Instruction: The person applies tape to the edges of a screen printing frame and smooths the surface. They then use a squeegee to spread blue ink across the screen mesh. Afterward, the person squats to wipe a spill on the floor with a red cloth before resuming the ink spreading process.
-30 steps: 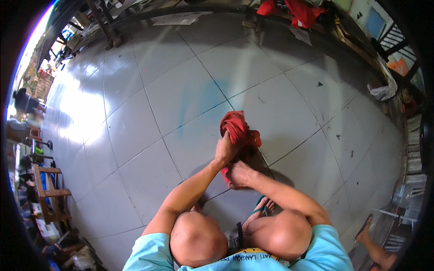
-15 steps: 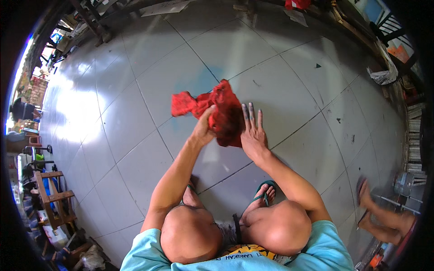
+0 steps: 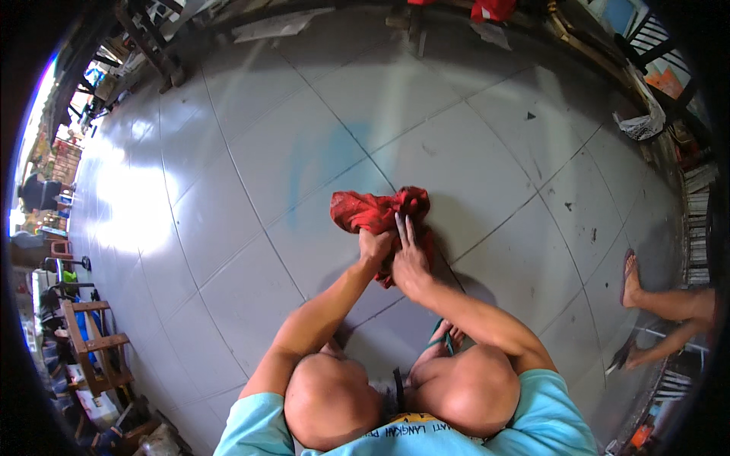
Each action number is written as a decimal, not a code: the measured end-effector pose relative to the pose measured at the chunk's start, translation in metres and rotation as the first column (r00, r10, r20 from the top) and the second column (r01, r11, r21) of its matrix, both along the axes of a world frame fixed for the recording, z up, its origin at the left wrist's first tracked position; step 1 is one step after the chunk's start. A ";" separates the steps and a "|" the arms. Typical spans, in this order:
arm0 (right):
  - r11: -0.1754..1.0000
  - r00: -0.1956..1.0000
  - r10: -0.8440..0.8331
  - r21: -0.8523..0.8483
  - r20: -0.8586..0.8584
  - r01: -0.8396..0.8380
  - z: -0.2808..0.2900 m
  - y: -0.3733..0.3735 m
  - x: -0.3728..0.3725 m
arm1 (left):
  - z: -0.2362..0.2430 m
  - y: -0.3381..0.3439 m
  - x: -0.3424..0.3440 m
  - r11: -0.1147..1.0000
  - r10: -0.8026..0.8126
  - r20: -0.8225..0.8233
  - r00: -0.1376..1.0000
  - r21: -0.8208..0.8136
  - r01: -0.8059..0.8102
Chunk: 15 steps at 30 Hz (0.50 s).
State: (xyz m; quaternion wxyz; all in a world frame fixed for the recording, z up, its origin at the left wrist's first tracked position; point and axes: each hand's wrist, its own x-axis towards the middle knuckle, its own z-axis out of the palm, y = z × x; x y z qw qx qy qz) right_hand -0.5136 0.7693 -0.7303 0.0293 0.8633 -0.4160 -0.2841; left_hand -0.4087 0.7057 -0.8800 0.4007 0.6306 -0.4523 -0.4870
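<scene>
A crumpled red cloth [image 3: 363, 210] with dark smudges is bunched above the tiled floor in front of my knees. My left hand [image 3: 374, 248] is closed around its near left part. Against the cloth's right side rests my right hand [image 3: 411, 262], two fingers stretched out over the fabric. Its other fingers are hidden. Both hands are close together, wrists almost meeting.
Grey floor tiles [image 3: 220, 296] spread around me, with a faint blue patch [image 3: 327, 156] ahead. On the left stands a wooden frame [image 3: 99, 342] among clutter. Another person's legs [image 3: 677, 308] reach in at the right. A crumpled bag [image 3: 642, 125] lies by the far right edge.
Both hands have come closer to my body with the red cloth. My right hand, earlier beside the cloth with fingers spread, now lies against it. The other person's legs have shifted.
</scene>
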 end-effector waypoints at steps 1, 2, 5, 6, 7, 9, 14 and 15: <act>0.999 0.992 0.040 -0.009 0.121 -0.039 0.009 0.003 -0.002 | 0.005 -0.015 0.012 0.971 0.137 0.162 0.977 -0.218 -0.100; 0.996 0.950 0.088 -0.008 0.299 -0.090 0.015 0.010 0.000 | 0.011 -0.025 0.034 0.954 0.209 0.308 0.928 -0.274 -0.123; 0.981 0.674 -0.173 0.067 0.718 0.180 0.016 0.005 -0.019 | 0.028 -0.051 0.068 0.900 0.411 -0.075 0.908 0.191 -0.392; 0.938 0.481 -0.238 0.071 0.844 0.340 0.010 0.002 -0.029 | 0.035 -0.055 0.075 0.939 0.322 -0.364 0.874 0.239 -0.246; 0.928 0.362 -0.313 0.201 0.878 0.314 0.001 -0.003 -0.036 | 0.039 -0.050 0.067 0.961 0.115 -0.441 0.890 0.276 0.013; 0.893 0.054 -0.389 0.361 0.920 0.268 -0.026 -0.015 -0.046 | 0.050 -0.035 0.044 0.841 -0.041 -0.467 0.883 0.462 0.283; 0.774 -0.045 -0.252 0.229 0.967 0.590 -0.098 0.037 -0.096 | 0.094 -0.010 0.020 0.434 -0.846 -0.174 0.503 0.322 0.841; 0.670 -0.052 -0.319 0.265 0.946 0.693 -0.105 0.063 -0.113 | 0.101 -0.013 0.028 0.417 -0.849 -0.120 0.514 0.445 0.793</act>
